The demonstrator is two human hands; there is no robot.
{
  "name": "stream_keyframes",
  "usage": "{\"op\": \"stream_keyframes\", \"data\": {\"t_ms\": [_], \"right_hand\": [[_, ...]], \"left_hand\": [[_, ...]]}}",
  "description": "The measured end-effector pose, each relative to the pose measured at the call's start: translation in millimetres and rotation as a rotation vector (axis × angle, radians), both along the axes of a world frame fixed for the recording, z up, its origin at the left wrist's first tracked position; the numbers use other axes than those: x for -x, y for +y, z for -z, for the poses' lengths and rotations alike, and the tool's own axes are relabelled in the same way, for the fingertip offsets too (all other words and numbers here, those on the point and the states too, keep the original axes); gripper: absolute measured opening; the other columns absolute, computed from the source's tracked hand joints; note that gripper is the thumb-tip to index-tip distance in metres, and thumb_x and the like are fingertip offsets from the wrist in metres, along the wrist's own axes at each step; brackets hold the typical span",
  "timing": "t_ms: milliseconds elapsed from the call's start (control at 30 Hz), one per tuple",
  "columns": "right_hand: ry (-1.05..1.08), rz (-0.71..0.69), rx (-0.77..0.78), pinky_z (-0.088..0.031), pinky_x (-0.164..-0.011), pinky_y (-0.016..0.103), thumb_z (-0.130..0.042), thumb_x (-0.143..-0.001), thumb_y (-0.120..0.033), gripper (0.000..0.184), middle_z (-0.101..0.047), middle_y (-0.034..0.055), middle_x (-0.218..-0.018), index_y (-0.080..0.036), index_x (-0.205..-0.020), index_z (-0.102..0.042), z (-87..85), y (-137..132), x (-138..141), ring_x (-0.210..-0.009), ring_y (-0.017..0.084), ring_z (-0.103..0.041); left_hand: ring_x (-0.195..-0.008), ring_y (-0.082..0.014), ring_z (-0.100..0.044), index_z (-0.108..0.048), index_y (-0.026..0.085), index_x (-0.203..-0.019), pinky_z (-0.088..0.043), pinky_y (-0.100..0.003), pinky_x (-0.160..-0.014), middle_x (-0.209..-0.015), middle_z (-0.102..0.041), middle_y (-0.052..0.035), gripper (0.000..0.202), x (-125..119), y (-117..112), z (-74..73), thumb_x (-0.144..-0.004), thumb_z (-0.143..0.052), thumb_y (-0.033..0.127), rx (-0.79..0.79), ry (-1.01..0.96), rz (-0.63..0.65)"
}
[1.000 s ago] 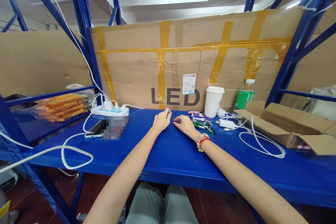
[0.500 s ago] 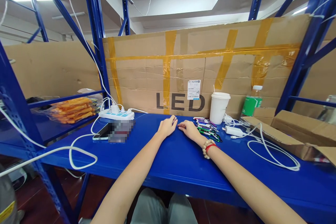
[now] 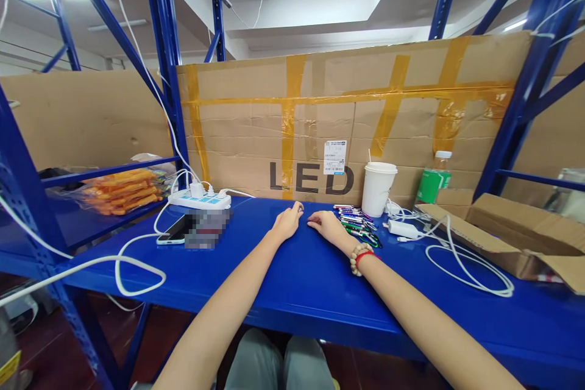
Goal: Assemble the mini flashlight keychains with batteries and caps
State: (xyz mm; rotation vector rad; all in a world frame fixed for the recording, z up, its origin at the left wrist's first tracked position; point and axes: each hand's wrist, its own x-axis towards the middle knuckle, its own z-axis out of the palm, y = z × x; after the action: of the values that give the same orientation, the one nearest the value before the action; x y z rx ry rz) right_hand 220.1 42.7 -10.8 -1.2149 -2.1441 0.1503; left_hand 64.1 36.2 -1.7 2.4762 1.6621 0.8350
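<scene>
Both my hands rest close together on the blue shelf top [image 3: 274, 286], near its back edge. My left hand [image 3: 287, 223] has its fingers curled, with a small shiny item at the fingertips that I cannot make out. My right hand [image 3: 327, 225] lies palm down, fingers pressed together and pointing at the left hand's fingertips, almost touching them. What they pinch is hidden. A bead bracelet with a red band [image 3: 361, 255] is on my right wrist. Just right of that hand lies a pile of small coloured keychain flashlights [image 3: 357, 219].
A white lidded cup [image 3: 378, 187], a green bottle [image 3: 434, 179], a white charger [image 3: 402, 229] with a looped cable [image 3: 470, 265] and an open cardboard box [image 3: 512, 231] are at the right. At the left are a power strip [image 3: 200, 199], a phone [image 3: 170, 232] and orange packets [image 3: 121, 190]. A taped cardboard sheet [image 3: 320, 116] stands behind.
My head has tilted up and shifted a little, so the whole scene sits lower in view. Both hands stay together at the same spot on the shelf.
</scene>
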Motion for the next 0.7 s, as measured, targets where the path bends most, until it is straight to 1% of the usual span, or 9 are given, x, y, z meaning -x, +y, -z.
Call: {"op": "stream_keyframes", "data": {"t_ms": [133,233,300,367,433,533,700], "right_hand": [[0.087,-0.015,0.018,-0.051,-0.067,0.027,-0.064,-0.072,-0.017,0.009,-0.070,0.0077,-0.074,-0.014,-0.078,-0.070,1.4,0.7,-1.1,-0.070,0.018,-0.065],[0.183,-0.025,0.021,-0.052,-0.065,0.027,-0.064,-0.071,-0.018,0.009,-0.070,0.0073,-0.075,-0.014,-0.078,-0.070,0.8,-0.3,-1.1,-0.070,0.018,-0.065],[0.269,-0.021,0.019,-0.053,-0.056,0.025,-0.061,-0.074,-0.022,0.015,-0.070,0.0081,-0.081,-0.014,-0.083,-0.069,-0.5,-1.1,-0.8,-0.072,0.018,-0.065],[0.363,-0.004,0.016,-0.050,-0.041,0.022,-0.057,-0.077,-0.027,0.022,-0.069,0.0099,-0.087,-0.013,-0.090,-0.068,-2.2,-1.7,-0.7,-0.074,0.020,-0.064],[0.448,0.009,0.012,-0.047,-0.034,0.020,-0.055,-0.077,-0.031,0.028,-0.068,0.0113,-0.092,-0.012,-0.094,-0.067,-4.0,-2.0,-1.1,-0.076,0.021,-0.064],[0.533,-0.010,0.025,-0.049,-0.034,0.020,-0.056,-0.075,-0.033,0.031,-0.068,0.0113,-0.093,-0.011,-0.094,-0.068,-5.7,-1.9,-2.2,-0.074,0.020,-0.064],[0.593,-0.079,0.080,-0.051,-0.037,0.020,-0.059,-0.071,-0.033,0.032,-0.070,0.0101,-0.087,-0.011,-0.092,-0.069,-4.5,1.0,-4.6,-0.067,0.018,-0.063]], "left_hand": [[-0.084,-0.0174,-0.061,-0.043,0.023,-0.105,-0.044,-0.027,-0.073,-0.086,-0.063,-0.0025,0.018,0.9,4.5,2.4,-0.090,-0.033,0.026,0.016,-0.007,0.016],[-0.085,-0.0180,-0.060,-0.044,0.022,-0.104,-0.043,-0.028,-0.073,-0.084,-0.063,-0.0026,0.019,1.3,6.3,2.6,-0.090,-0.033,0.027,0.010,-0.017,0.024],[-0.085,-0.0175,-0.060,-0.047,0.022,-0.100,-0.043,-0.027,-0.074,-0.084,-0.063,-0.0020,0.019,1.0,5.3,1.3,-0.091,-0.031,0.027,0.000,-0.017,0.044],[-0.086,-0.0162,-0.059,-0.050,0.023,-0.096,-0.043,-0.026,-0.075,-0.088,-0.063,-0.0014,0.022,0.1,2.5,-1.1,-0.091,-0.029,0.028,-0.015,-0.017,0.074],[-0.087,-0.0150,-0.059,-0.051,0.023,-0.095,-0.043,-0.024,-0.075,-0.093,-0.063,-0.0010,0.025,-1.1,-1.2,-3.7,-0.092,-0.027,0.028,-0.033,-0.016,0.104],[-0.086,-0.0144,-0.059,-0.052,0.023,-0.096,-0.043,-0.023,-0.073,-0.094,-0.063,-0.0007,0.027,-2.6,-6.1,-6.7,-0.092,-0.026,0.028,-0.051,-0.012,0.137],[-0.087,-0.0151,-0.060,-0.051,0.023,-0.102,-0.044,-0.023,-0.072,-0.096,-0.064,-0.0010,0.029,-4.0,-8.1,-6.6,-0.093,-0.024,0.029,-0.074,0.011,0.162]]}}
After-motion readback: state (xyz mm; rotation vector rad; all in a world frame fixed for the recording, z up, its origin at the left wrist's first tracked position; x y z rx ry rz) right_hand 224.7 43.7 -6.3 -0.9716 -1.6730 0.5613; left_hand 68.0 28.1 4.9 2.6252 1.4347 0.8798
